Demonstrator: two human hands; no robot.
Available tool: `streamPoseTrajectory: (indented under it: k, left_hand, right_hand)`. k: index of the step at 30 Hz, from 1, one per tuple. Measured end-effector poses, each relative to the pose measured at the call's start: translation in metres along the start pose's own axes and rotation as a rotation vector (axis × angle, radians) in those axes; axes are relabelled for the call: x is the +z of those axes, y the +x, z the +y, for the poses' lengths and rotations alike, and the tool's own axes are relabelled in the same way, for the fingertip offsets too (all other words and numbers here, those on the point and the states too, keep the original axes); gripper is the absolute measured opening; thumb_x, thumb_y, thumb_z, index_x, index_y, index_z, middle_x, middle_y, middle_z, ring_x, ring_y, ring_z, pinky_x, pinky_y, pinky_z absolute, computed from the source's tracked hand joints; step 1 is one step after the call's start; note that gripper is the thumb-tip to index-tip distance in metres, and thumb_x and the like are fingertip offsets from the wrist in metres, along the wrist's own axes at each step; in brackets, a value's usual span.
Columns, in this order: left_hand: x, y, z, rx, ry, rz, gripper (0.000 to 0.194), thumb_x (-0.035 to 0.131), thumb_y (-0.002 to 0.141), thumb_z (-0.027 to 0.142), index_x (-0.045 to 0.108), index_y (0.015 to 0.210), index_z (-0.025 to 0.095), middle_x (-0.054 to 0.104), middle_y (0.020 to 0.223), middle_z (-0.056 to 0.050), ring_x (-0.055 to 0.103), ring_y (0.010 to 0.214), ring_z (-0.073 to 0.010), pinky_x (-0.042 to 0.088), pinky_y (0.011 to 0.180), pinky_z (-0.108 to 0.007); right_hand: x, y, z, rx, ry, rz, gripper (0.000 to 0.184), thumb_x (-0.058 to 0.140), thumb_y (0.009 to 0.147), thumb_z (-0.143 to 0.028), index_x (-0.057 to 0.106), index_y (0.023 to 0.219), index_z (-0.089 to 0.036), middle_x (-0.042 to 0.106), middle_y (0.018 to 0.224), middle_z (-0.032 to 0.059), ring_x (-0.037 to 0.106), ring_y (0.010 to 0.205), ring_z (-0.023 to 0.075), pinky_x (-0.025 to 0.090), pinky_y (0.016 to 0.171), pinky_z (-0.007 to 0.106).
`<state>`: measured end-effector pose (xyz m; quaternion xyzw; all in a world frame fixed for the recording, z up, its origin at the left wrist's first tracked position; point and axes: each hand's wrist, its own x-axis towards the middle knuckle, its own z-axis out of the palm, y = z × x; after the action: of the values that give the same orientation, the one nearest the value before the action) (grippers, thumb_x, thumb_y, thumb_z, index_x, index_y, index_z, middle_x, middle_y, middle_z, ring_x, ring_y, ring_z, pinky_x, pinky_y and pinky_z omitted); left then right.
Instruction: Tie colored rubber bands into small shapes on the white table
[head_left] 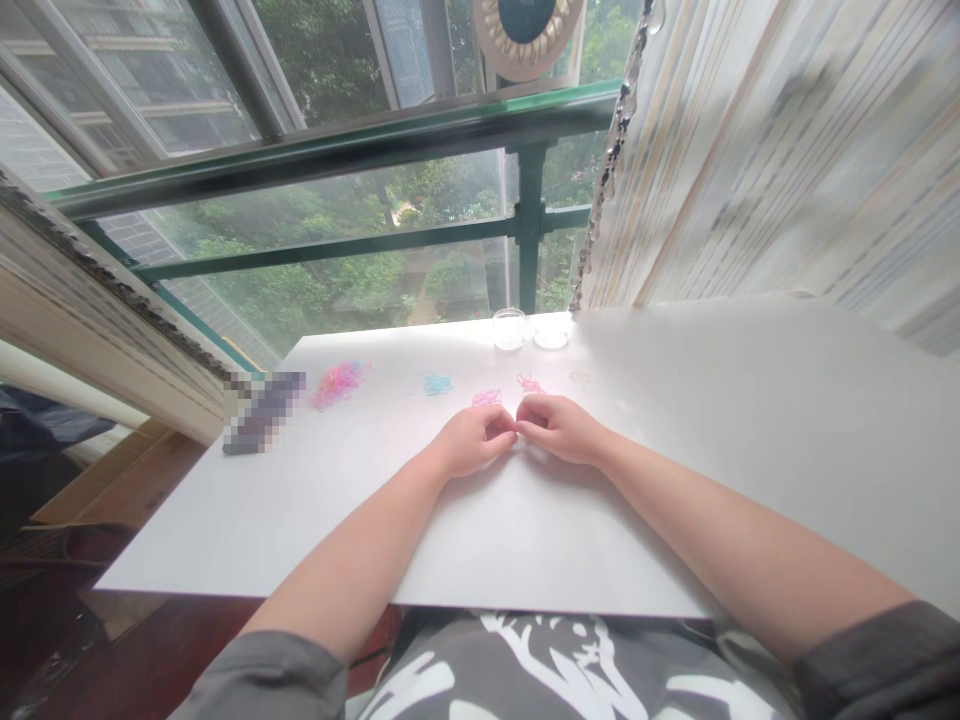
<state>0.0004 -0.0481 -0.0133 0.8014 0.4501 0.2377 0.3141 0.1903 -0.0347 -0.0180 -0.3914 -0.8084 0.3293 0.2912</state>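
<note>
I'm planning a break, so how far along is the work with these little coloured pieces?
Looks done: four small groups lie apart, blue, two pinkish and one pale.
In hand: the left hand and right hand meet at the fingertips; anything between them is too small to identify.
Probably left: the mixed pile, larger than any group.

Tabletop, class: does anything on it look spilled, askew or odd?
Nothing looks clearly spilled: the colored piles lie apart, and the clear jar stands upright. Only the dark object at left looks odd: it is pixelated.
</note>
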Motion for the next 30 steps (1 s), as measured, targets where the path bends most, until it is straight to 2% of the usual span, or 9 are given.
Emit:
streamPoseTrajectory:
  k: [30]
  left_hand:
    - [-0.0002,0.0008,-0.0007,0.006,0.018,-0.007,0.016,0.054,0.079,0.032,0.062,0.085,0.019,0.066,0.081,-0.002,0.058,0.071,-0.0139,0.045,0.065,-0.024]
  right_hand:
    - [0.0,0.0003,0.0005,0.011,0.002,-0.004,0.01,0.051,0.077,-0.024,0.054,0.071,-0.017,0.054,0.063,-0.0019,0.046,0.057,0.0101,0.036,0.055,0.023]
